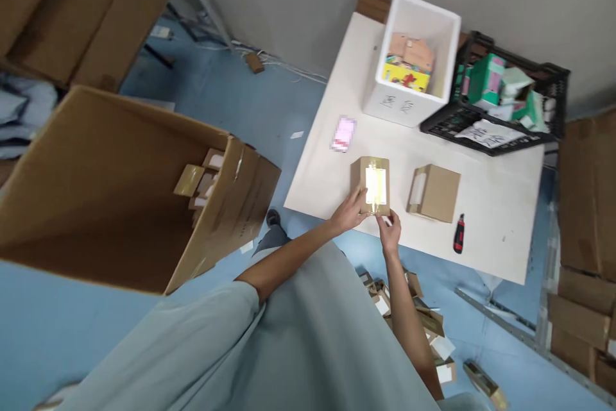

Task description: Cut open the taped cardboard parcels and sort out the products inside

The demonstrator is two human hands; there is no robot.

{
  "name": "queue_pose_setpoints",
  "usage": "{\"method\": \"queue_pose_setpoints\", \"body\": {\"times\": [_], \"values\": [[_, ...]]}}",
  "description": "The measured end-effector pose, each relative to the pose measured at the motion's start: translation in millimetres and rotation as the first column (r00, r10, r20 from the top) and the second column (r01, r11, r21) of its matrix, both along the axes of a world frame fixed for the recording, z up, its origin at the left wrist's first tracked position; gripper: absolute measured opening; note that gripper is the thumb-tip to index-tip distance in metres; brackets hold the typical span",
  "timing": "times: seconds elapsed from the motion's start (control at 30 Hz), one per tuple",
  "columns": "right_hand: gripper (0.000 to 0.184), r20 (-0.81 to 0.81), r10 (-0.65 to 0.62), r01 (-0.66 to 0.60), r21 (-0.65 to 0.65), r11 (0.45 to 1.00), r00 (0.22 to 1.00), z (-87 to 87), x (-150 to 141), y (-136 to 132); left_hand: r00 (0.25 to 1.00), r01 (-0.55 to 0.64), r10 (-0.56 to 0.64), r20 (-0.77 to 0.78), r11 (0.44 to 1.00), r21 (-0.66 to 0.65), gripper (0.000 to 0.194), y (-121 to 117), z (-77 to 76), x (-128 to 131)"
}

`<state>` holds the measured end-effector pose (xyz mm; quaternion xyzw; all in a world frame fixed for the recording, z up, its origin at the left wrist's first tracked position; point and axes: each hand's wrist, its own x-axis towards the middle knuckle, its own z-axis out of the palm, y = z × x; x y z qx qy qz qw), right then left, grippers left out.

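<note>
A small cardboard box (pixel 359 174) with a white label and shiny clear tape on top stands near the front edge of the white table. My left hand (pixel 350 211) grips its near left corner, the fingers bent against the side and label edge. At the near right corner, my right hand (pixel 389 231) has its fingertips closed on the box's lower edge, where the tape runs down. Whether the fingers also pinch the tape end is too small to tell. To the right sits a second cardboard box (pixel 440 193), and past it lies a red and black box cutter (pixel 459 234).
A white foam box (pixel 404 106) and a black crate (pixel 491 145) of cartons stand at the table's back. A pixelated pink item (pixel 343 134) lies on the left. A large open carton (pixel 96 193) stands left on the floor; several small boxes (pixel 428 321) lie below the table.
</note>
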<state>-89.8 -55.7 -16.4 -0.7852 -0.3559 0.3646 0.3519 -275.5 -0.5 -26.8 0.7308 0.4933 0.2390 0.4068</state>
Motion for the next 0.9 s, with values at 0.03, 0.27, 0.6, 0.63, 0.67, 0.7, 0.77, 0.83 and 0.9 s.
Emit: {"method": "queue_pose_setpoints", "body": {"times": [0.03,0.27,0.6,0.63,0.67,0.7,0.77,0.83,0.9], "values": [[0.080,0.143,0.049,-0.052,0.018,0.998,0.988,4.5,-11.2,1.8,1.000,0.002,-0.001,0.014,1.000,-0.027,0.075,-2.6,-0.9,-17.6],[0.057,0.479,0.376,-0.466,0.079,0.881,0.793,43.7,-143.0,37.4,0.980,-0.190,0.193,0.042,0.979,-0.079,0.042,-25.0,7.3,-191.6],[0.043,0.313,0.833,-0.866,-0.059,0.497,0.457,45.4,-406.7,69.4,0.621,-0.754,0.784,0.008,0.600,-0.269,0.033,-118.1,-3.8,-463.1],[0.041,0.311,0.859,-0.891,-0.076,0.448,0.405,45.4,-427.5,73.0,0.577,-0.784,0.816,-0.025,0.545,-0.299,0.032,-126.1,-12.5,-480.9],[0.040,0.310,0.884,-0.913,-0.096,0.396,0.350,45.1,-447.0,77.4,0.540,-0.805,0.839,-0.060,0.494,-0.330,0.031,-133.1,-22.1,-496.6],[0.039,0.308,0.906,-0.933,-0.116,0.340,0.291,44.0,-465.1,82.8,0.513,-0.816,0.853,-0.092,0.451,-0.362,0.031,-139.0,-32.1,-510.4],[0.038,0.300,0.939,-0.963,-0.154,0.223,0.169,38.5,-498.5,96.7,0.480,-0.822,0.864,-0.149,0.384,-0.420,0.032,-147.6,-52.2,-533.2],[0.038,0.283,0.958,-0.973,-0.204,0.105,0.044,27.0,-529.8,114.1,0.473,-0.818,0.856,-0.207,0.339,-0.465,0.032,-151.9,-71.6,-550.6],[0.038,0.260,0.962,-0.961,-0.278,-0.007,-0.082,8.8,-561.2,133.7,0.479,-0.811,0.837,-0.264,0.307,-0.498,0.032,-152.3,-91.0,-563.0]]}}
